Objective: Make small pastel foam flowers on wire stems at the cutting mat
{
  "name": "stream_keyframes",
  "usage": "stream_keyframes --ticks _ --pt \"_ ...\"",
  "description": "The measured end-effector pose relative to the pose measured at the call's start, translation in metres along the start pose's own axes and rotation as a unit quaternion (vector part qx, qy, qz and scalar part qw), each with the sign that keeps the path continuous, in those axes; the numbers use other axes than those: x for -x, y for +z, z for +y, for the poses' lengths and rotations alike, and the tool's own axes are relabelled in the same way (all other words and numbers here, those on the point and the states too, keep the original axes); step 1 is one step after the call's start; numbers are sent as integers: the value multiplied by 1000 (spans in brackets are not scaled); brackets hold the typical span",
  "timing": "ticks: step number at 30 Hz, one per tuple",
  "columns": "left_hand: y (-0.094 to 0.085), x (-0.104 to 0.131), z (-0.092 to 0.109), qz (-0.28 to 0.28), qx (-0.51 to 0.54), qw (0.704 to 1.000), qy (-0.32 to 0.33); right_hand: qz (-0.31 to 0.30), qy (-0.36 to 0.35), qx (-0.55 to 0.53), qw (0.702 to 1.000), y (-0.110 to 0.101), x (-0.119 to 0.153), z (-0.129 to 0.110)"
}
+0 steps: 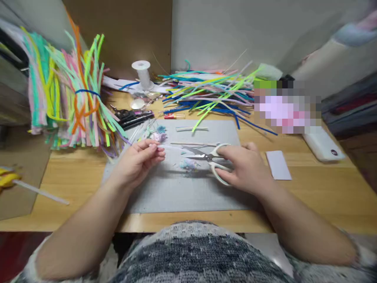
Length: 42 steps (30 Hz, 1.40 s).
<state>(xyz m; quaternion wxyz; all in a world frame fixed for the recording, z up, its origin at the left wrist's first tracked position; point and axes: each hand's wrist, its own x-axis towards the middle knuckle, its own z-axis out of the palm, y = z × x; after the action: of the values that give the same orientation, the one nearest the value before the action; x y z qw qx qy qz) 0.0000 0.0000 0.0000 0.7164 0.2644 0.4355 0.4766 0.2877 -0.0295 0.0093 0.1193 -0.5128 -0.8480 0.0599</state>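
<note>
Pinched between the thumb and fingers of my left hand (144, 159) is a thin white pipe cleaner (173, 148), which stretches right toward the scissors. My right hand (246, 165) has its fingers through the handles of white-handled scissors (208, 157). Their blades are parted and point left, close to the pipe cleaner's free end; whether they touch it I cannot tell. Beneath the blades, a small heap of pastel fluff clippings (189, 164) lies on the grey cutting mat (179, 196). Behind my left fingers sits another pink and blue fluffy clump (159, 135).
Bundled colourful pipe cleaners (85, 94) stand at the left; loose ones (212, 94) lie along the back. A wire spool (143, 74), a glue stick (174, 116) and black pens (137, 120) are behind the mat. A glue gun (8, 177) is far left, a white card (278, 165) right.
</note>
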Motion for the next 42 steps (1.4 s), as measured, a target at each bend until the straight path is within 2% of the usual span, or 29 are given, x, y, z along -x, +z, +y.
stream_keyframes --ticks 13,25,34,42 --pt "0 -2 -3 5 14 1000 -21 -20 -2 -35 999 6 -1 5" --pt "0 -2 -2 16 20 1000 -13 -29 -14 -91 995 6 1 7" --pt "-1 -3 -2 27 10 1000 -4 -41 -14 -97 994 6 2 7" --pt "1 -1 -2 19 7 1000 -16 -28 2 -81 996 5 -1 3"
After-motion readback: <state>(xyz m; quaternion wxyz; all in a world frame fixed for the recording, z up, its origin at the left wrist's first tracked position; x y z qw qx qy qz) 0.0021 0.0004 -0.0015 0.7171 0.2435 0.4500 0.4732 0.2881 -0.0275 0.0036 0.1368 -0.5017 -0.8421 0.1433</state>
